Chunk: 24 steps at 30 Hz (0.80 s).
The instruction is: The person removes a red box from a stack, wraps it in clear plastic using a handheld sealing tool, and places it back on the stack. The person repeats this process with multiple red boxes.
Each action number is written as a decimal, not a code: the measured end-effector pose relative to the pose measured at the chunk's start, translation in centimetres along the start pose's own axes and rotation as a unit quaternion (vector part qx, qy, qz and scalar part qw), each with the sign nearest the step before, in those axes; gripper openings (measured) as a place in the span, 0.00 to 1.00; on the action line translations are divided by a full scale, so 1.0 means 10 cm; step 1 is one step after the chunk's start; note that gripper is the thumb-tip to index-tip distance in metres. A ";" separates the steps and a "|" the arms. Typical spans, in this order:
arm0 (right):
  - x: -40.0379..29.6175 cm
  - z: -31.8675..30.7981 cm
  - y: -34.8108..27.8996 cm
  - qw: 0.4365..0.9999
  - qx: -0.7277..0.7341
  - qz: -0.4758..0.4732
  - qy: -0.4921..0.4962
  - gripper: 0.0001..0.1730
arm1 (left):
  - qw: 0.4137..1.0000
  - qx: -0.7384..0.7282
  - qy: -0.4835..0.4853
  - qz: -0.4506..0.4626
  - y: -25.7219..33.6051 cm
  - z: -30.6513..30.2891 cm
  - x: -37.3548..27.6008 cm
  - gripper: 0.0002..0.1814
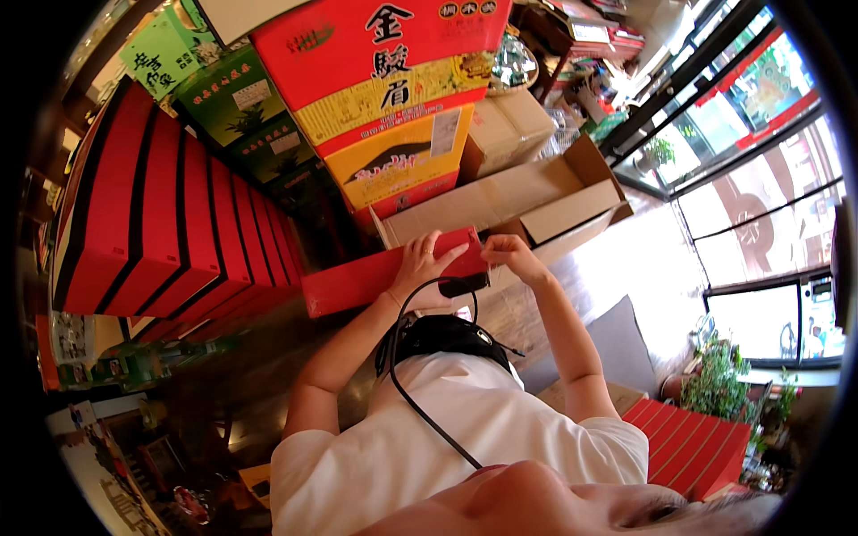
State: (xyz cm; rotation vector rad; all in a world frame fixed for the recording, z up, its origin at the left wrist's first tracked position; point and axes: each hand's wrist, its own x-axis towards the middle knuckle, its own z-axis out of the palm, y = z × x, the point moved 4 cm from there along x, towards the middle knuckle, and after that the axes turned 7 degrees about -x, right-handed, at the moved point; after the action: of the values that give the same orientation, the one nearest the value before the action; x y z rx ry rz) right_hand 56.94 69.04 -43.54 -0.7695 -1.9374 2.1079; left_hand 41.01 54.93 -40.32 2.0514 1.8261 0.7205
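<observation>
A long red box lies across in front of my body, tilted a little, beside the near edge of an open cardboard carton. My left hand rests over the box's middle with its fingers spread on the red face and grips it. At the box's right end is my right hand, its fingers curled and its fingertips pinched together by the corner. Something thin and clear seems to hang below those fingertips, but what it is cannot be told. A black cable loops in front of my left wrist.
A tall stack of red boxes with black edges stands at the left. Behind the carton are large red and yellow cartons and a closed brown carton. More red boxes and potted plants are at the lower right.
</observation>
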 end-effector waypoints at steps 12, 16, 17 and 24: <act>1.11 -1.14 -3.59 0.690 -0.485 -0.446 0.301 0.21 | 0.994 -0.047 0.065 -0.070 0.00 -0.05 0.01 0.57; 1.79 -1.45 -4.04 0.612 -0.534 -0.513 0.278 0.23 | 0.992 -0.055 0.064 -0.092 0.04 -0.10 0.03 0.56; 1.89 -1.42 -4.09 0.564 -0.556 -0.544 0.276 0.23 | 0.991 -0.056 0.069 -0.098 0.03 -0.10 0.04 0.56; 1.83 -1.32 -4.15 0.557 -0.584 -0.544 0.228 0.13 | 0.988 -0.051 0.081 -0.122 0.04 -0.07 0.10 0.55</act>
State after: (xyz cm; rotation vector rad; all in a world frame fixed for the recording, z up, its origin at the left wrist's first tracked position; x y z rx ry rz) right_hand 38.95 94.78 -8.22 -0.0064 -2.2366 -0.2317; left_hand 41.01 55.77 -39.40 1.7095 2.0377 0.9110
